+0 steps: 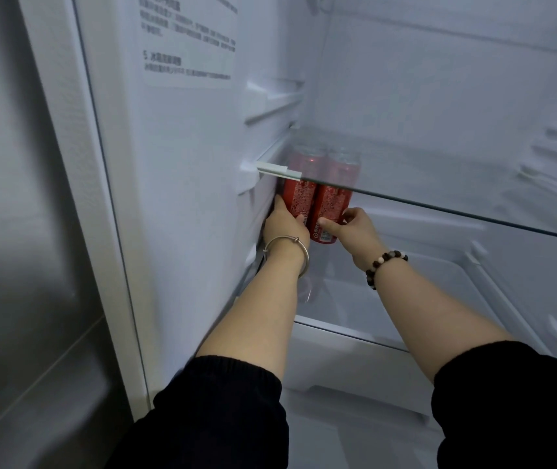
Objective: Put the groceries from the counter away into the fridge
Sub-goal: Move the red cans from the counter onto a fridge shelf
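Cans (331,203), red, upright, side by side

Tops of the left can (299,198) and right can (333,206) dim and smeared through the glass shelf (439,187), left hand (285,226) fingers (279,204) mostly hidden behind the left can, wall sticker (189,42) print too blurred to read, black sleeves (219,418) cut by the bottom edge

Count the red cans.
2. The left can in the left hand by the wall; the right can in the right hand beside it. Others may hide behind.
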A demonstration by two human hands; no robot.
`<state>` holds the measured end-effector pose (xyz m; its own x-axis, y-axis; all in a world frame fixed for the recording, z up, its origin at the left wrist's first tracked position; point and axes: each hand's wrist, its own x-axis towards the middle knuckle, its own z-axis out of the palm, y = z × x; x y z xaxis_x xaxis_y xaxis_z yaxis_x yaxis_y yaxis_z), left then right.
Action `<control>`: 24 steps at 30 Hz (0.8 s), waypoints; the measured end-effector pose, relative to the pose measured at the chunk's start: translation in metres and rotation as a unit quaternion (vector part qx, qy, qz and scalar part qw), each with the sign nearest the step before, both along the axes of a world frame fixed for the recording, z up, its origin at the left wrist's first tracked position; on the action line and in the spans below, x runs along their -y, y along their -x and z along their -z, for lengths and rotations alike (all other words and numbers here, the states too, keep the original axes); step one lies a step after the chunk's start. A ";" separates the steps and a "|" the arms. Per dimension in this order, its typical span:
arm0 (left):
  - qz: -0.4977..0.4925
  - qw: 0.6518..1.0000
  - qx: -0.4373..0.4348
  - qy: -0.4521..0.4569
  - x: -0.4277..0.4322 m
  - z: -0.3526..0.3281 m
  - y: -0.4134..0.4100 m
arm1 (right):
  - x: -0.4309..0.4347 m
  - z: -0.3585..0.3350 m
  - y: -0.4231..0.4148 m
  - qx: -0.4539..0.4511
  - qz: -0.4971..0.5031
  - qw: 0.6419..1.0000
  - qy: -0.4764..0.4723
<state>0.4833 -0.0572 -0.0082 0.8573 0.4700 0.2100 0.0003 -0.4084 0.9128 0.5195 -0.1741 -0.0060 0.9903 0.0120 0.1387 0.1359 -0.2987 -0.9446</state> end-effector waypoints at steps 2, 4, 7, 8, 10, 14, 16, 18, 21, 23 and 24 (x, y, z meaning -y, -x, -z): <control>-0.001 1.000 -0.004 0.001 0.000 -0.001 0.001 | -0.001 0.001 0.001 0.010 0.006 1.000 0.020; 0.000 1.000 -0.008 0.006 0.002 -0.003 0.003 | -0.001 0.000 0.004 0.014 0.005 0.999 0.039; 0.004 0.999 -0.009 0.041 0.007 -0.006 0.011 | 0.000 -0.002 0.009 0.013 -0.009 0.999 0.048; 0.007 0.999 -0.012 0.049 0.009 -0.008 0.013 | 0.001 -0.002 0.011 0.015 -0.014 0.999 0.046; 0.011 0.998 -0.021 0.054 0.011 -0.010 0.018 | 0.003 -0.002 0.014 0.012 -0.012 0.999 0.036; 0.022 0.996 -0.027 0.080 0.012 -0.008 0.028 | 0.006 -0.002 0.023 -0.005 0.031 0.999 0.030; 0.020 0.995 -0.021 0.099 0.010 -0.005 0.035 | 0.007 -0.002 0.027 0.005 0.065 0.997 0.046; 0.018 0.993 -0.012 0.118 0.007 -0.004 0.040 | 0.006 -0.004 0.030 0.011 0.079 0.996 0.046; 0.040 0.991 -0.005 0.124 0.005 -0.003 0.044 | 0.003 -0.006 0.036 -0.011 0.061 0.998 0.010; 0.059 0.990 -0.008 0.126 0.005 -0.004 0.046 | 0.001 -0.008 0.040 -0.022 0.051 0.998 -0.012; 0.064 0.990 -0.011 0.129 0.006 -0.005 0.048 | 0.000 -0.008 0.042 -0.024 0.049 0.998 -0.017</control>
<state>0.4357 -0.0633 -0.0029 0.9160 0.3935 0.0776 -0.0146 -0.1605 0.9869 0.4778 -0.1740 0.0022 0.9921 -0.0883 0.0888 0.0613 -0.2761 -0.9592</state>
